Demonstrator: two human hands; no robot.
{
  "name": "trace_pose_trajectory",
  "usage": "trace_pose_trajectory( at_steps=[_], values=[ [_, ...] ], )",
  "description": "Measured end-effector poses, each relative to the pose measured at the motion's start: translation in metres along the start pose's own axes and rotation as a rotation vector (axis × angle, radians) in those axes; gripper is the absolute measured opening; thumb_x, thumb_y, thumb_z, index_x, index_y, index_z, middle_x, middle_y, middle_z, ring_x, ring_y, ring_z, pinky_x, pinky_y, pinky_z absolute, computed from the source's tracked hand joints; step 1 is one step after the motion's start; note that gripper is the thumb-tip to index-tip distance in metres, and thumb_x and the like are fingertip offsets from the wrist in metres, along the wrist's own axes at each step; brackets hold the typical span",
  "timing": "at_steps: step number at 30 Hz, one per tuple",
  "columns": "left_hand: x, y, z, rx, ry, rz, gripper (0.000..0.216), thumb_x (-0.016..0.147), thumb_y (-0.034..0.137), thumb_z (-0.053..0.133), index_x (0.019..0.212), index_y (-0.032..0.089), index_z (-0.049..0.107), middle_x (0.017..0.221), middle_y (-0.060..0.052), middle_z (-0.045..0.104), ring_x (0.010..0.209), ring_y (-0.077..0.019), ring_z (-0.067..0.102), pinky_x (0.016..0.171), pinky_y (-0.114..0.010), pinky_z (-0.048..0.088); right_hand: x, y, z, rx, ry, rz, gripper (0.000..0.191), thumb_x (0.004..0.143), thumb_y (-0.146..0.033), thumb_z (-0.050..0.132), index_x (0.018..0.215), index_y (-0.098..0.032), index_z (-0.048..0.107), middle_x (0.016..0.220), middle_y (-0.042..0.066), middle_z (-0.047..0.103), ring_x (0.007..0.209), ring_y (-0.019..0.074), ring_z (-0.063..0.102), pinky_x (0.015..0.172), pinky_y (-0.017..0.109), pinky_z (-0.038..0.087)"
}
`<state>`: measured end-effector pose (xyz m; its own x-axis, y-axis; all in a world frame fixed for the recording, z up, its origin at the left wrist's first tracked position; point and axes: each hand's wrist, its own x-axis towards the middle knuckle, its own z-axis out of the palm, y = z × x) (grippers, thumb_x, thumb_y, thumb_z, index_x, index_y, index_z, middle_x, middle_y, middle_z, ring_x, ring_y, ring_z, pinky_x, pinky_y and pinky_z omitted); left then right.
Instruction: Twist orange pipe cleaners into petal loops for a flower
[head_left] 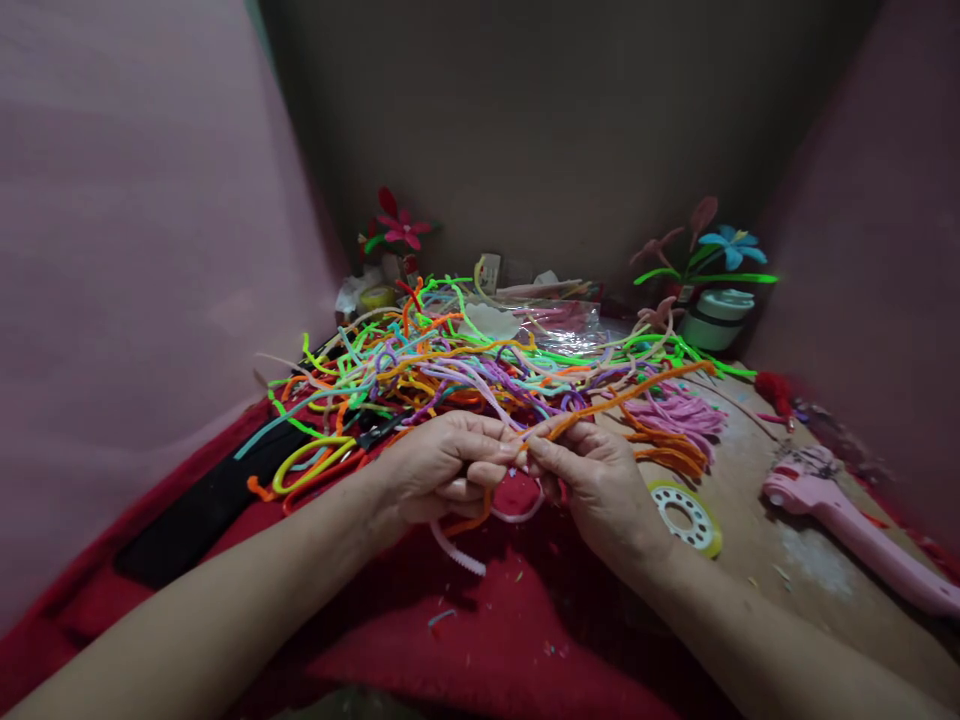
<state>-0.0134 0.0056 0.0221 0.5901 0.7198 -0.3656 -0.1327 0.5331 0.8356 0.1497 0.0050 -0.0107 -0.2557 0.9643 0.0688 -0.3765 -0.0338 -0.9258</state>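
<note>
1. Far left, a dark flat thing [195,500] lies on the red cloth [420,655], no clue what exactly.
2. Next, a messy heap of fuzzy stems [420,370], tons of colors, sits beyond the hands.
3. Left hand [450,470]: fingertips pinched on an orange stem [645,388] and a pale stem [456,553], both mid-picture between the hands.
4. Right hand [592,470]: thumb and fingers pinching that orange one too, its end poking out right.
5. Then a yellow-and-white roll [686,515], and a pink tool [840,520] far right.
</note>
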Motion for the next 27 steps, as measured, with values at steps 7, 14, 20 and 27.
trace_pose_trajectory(
  at_steps=[7,14,20,27],
  values=[
    [0.000,-0.003,-0.003,0.200,0.095,0.084,0.014,0.076,0.025,0.060,0.071,0.012,0.056,0.045,0.003,0.050,0.033,-0.0016,0.026,0.035,-0.018,0.013,0.002,0.001,-0.002,0.012,-0.023,0.018,0.014,0.071,-0.026,0.068,0.070,-0.014,0.061,0.059,-0.002,0.059,0.047,0.0048,0.046,0.045,0.018,0.033],
    [-0.001,-0.003,-0.003,0.325,0.111,0.093,0.023,0.078,0.033,0.059,0.067,0.014,0.053,0.044,0.005,0.049,0.032,-0.0027,0.026,0.034,-0.019,0.014,0.001,0.003,-0.002,-0.076,-0.016,0.027,0.019,0.072,-0.030,0.067,0.071,-0.013,0.060,0.059,-0.004,0.056,0.047,0.0036,0.042,0.045,0.017,0.031],
    [-0.004,0.001,0.002,0.456,0.110,0.075,0.023,0.077,0.035,0.059,0.071,0.014,0.054,0.042,0.006,0.045,0.034,-0.0030,0.027,0.036,-0.018,0.015,0.009,0.003,-0.009,-0.048,0.050,0.037,0.020,0.076,-0.032,0.063,0.071,-0.015,0.055,0.058,-0.003,0.057,0.044,0.0041,0.043,0.044,0.016,0.033],
    [-0.005,0.011,0.004,0.621,0.120,0.085,0.019,0.078,0.029,0.057,0.068,0.013,0.053,0.046,0.009,0.034,0.041,-0.0030,0.025,0.041,-0.018,0.017,0.018,0.001,-0.019,0.032,0.168,-0.027,0.022,0.070,-0.030,0.068,0.065,-0.015,0.053,0.054,-0.004,0.057,0.040,0.0042,0.043,0.040,0.016,0.033]
  ],
)
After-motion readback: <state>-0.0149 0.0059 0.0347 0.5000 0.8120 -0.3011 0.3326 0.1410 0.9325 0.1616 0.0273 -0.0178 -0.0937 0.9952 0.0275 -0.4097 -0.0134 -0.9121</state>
